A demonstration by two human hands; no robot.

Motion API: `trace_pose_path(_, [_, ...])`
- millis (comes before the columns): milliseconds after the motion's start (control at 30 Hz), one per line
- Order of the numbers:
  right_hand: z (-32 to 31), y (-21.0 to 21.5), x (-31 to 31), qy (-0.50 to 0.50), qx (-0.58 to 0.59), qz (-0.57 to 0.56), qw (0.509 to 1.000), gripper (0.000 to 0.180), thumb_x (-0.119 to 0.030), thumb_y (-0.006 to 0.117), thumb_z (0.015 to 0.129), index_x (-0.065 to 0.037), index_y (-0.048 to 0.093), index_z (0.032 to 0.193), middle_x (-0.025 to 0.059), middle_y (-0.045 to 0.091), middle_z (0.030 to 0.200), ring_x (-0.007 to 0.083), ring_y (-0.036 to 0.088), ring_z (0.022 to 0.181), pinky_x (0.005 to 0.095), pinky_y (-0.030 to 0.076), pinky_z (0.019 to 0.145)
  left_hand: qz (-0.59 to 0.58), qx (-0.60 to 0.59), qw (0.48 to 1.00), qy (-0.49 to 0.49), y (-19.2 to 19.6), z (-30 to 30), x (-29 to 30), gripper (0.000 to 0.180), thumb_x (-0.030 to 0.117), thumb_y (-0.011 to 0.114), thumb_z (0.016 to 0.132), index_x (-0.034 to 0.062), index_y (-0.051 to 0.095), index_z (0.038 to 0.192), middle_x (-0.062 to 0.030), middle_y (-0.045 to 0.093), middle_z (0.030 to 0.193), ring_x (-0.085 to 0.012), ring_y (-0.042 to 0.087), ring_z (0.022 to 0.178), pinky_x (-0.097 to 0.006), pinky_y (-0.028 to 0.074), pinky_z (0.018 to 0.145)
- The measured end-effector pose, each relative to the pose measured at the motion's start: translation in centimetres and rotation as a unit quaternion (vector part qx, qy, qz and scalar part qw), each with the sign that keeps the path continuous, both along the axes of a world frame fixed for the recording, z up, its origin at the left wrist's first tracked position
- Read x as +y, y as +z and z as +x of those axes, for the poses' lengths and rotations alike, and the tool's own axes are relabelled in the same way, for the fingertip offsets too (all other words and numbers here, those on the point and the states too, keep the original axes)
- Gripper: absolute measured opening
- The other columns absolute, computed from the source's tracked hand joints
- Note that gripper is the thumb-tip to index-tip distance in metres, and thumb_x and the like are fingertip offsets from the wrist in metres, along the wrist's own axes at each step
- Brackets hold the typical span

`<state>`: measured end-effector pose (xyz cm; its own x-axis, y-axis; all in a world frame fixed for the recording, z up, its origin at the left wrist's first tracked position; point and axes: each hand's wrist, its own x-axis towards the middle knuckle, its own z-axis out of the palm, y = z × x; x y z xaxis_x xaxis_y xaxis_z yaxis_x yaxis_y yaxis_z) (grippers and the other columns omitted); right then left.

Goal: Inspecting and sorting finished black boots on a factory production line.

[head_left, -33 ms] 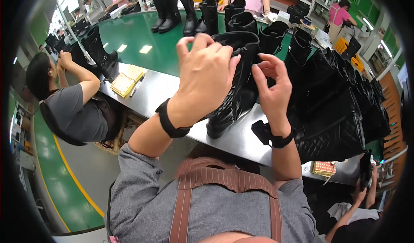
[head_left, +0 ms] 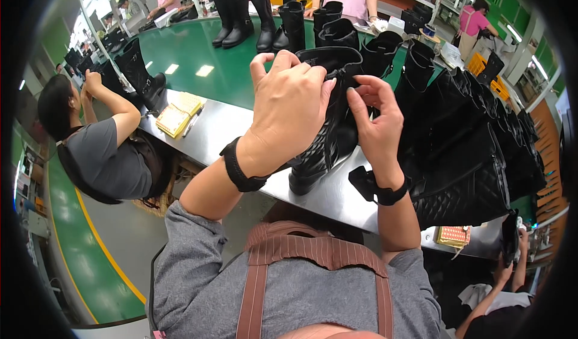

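So we've got a tall black boot (head_left: 339, 113), smooth and shiny up the shaft, quilted lower down, standing on the brushed-metal bench (head_left: 352, 197) right in front of us. Our left hand (head_left: 290, 101) is half curled at its collar, and we can't tell if it's clamped on. Our right hand (head_left: 380, 119) is loosely bent beside the shaft, grip unclear too. The boot's long axis runs roughly upright, opening up, heel toward us.
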<state>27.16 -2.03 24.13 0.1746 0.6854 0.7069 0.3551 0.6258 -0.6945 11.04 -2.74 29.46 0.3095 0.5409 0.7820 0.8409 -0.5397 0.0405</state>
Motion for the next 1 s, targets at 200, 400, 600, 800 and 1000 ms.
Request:
trace_pose_path(200, [-0.4, 0.9, 0.0, 0.034, -0.004, -0.047, 0.998, 0.018, -0.017, 0.068, 0.092, -0.001, 0.062, 0.096, 0.0034, 0.062, 0.075, 0.0096, 0.056, 0.064, 0.0243, 0.047, 0.061, 0.042, -0.020, 0.996, -0.079, -0.3, 0.1, -0.7, 0.018, 0.023, 0.075, 0.080, 0.0069, 0.072, 0.087, -0.0034, 0.065, 0.074, -0.0232, 0.056, 0.086, -0.044, 0.030, 0.095])
trace_pose_path(400, [0.9, 1.1, -0.1, 0.151, 0.028, -0.105, 0.982, 0.017, -0.018, 0.062, 0.096, -0.002, 0.058, 0.090, -0.0009, 0.052, 0.074, 0.0051, 0.050, 0.065, 0.0224, 0.043, 0.058, 0.048, -0.040, 0.991, -0.119, -0.6, -0.5, -0.4, 0.012, 0.019, 0.076, 0.076, 0.0083, 0.071, 0.080, 0.0012, 0.062, 0.071, -0.0208, 0.054, 0.082, -0.046, 0.030, 0.096])
trace_pose_path(600, [1.9, 2.7, 2.2, 0.127, 0.023, 0.064, 0.989, 0.015, -0.014, 0.063, 0.096, -0.002, 0.064, 0.103, 0.0012, 0.056, 0.097, 0.0034, 0.050, 0.070, 0.0208, 0.043, 0.060, 0.048, -0.042, 0.987, -0.145, -0.5, -0.2, -0.7, 0.012, 0.018, 0.076, 0.076, 0.0087, 0.071, 0.080, 0.0015, 0.061, 0.070, -0.0208, 0.054, 0.081, -0.045, 0.031, 0.095])
trace_pose_path(800, [0.3, 1.8, 2.2, 0.207, 0.144, -0.017, 0.967, 0.019, -0.015, 0.058, 0.098, 0.000, 0.065, 0.089, 0.0019, 0.058, 0.100, 0.0048, 0.051, 0.077, 0.0227, 0.042, 0.073, 0.062, -0.053, 0.988, -0.134, -1.2, 0.4, -0.6, 0.012, 0.016, 0.077, 0.074, 0.0096, 0.070, 0.081, 0.0018, 0.061, 0.070, -0.0208, 0.054, 0.082, -0.043, 0.032, 0.092])
trace_pose_path(1000, [2.3, 3.3, 1.6, 0.340, 0.422, -0.029, 0.840, 0.022, -0.015, 0.049, 0.101, -0.003, 0.057, 0.086, 0.0002, 0.053, 0.084, 0.0064, 0.038, 0.066, 0.0233, 0.036, 0.064, 0.108, -0.049, 0.986, -0.117, -1.9, 0.4, -0.9, 0.015, 0.017, 0.078, 0.072, 0.0111, 0.070, 0.083, 0.0027, 0.060, 0.071, -0.0208, 0.054, 0.084, -0.042, 0.032, 0.092])
